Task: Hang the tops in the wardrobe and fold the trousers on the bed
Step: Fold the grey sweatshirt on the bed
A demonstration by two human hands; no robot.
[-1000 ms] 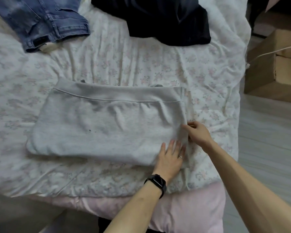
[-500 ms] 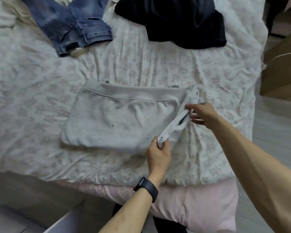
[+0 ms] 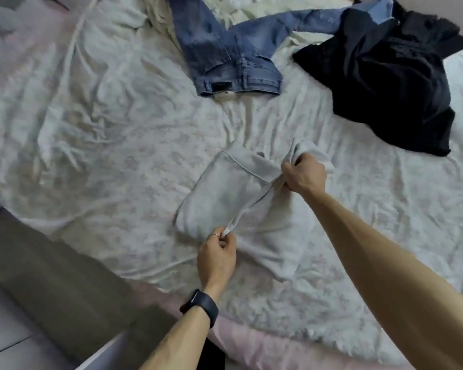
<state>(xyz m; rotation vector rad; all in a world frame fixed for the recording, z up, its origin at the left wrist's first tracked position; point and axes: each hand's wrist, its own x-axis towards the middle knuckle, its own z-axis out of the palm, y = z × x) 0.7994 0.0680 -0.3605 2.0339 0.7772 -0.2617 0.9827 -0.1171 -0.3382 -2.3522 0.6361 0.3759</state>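
Light grey trousers (image 3: 225, 193) lie partly folded in the middle of the bed (image 3: 104, 156). Their right part is lifted and drawn leftward over the rest. My left hand (image 3: 217, 252) pinches the near corner of that raised edge. My right hand (image 3: 304, 172) grips the far corner, bunching the cloth. Blue jeans (image 3: 230, 57) lie spread at the far side of the bed. A dark garment (image 3: 385, 76) lies crumpled at the far right.
The white floral sheet is wrinkled, with a pink edge (image 3: 265, 340) along the near side. A cream fabric (image 3: 241, 14) shows under the jeans at the far edge. Grey floor (image 3: 38, 289) lies at the lower left.
Both hands took hold of the right edge of the grey trousers, lifted it and carried it leftward over the folded part. The view swung left and farther back.
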